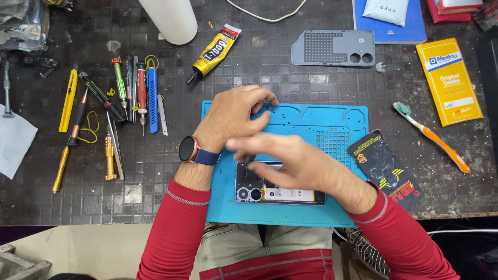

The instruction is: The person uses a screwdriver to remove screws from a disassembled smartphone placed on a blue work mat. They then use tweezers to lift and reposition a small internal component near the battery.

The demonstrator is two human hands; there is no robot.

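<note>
My right hand (290, 163) lies blurred over the opened phone (280, 192), fingers stretched flat and low; I cannot tell whether they pinch anything. My left hand (236, 116) rests curled, fingertips on the blue mat (332, 129), holding nothing I can see. The phone sits at the mat's near edge, half hidden by my right wrist. Screwdrivers (124, 85) lie left, glue tube (215, 52) and back cover (334, 47) beyond, toothbrush (430, 136) right.
</note>
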